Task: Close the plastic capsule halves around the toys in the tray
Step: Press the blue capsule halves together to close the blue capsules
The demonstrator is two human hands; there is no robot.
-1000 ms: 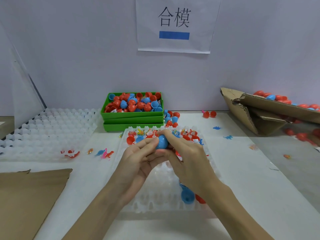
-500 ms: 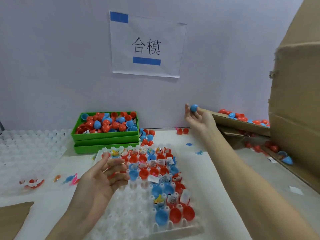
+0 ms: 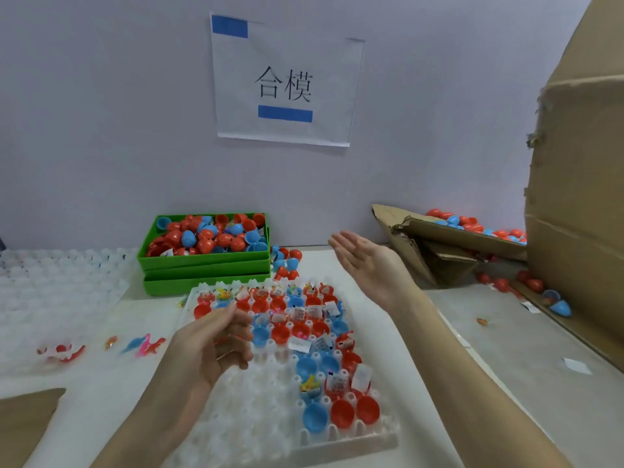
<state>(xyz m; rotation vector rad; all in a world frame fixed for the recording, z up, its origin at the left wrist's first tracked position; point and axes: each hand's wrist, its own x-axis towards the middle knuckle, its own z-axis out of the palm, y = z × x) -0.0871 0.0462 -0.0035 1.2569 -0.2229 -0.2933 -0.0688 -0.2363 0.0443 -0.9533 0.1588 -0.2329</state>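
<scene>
A clear plastic cell tray (image 3: 347, 440) lies in front of me, its right and far cells filled with red and blue capsule halves (image 3: 315, 417) holding small toys and paper slips. My left hand (image 3: 212, 346) hovers over the tray's left side with fingers loosely curled and nothing in it. My right hand (image 3: 364, 261) is raised above the tray's far right corner, palm up, fingers straight, empty. It points toward the flattened cardboard box (image 3: 449, 238) with closed red and blue capsules (image 3: 472, 224) piled on it.
Stacked green bins (image 3: 206, 265) of loose capsule halves stand behind the tray. Empty clear trays (image 3: 57, 285) lie at left, with loose toys (image 3: 145, 346) on the table. A tall cardboard box (image 3: 580, 204) rises at right. Brown cardboard (image 3: 23, 423) covers the near left corner.
The two hands pressed a blue capsule together over the tray, then the right hand carried it toward the cardboard box. Now that hand is flat and empty; the capsule is gone from it.
</scene>
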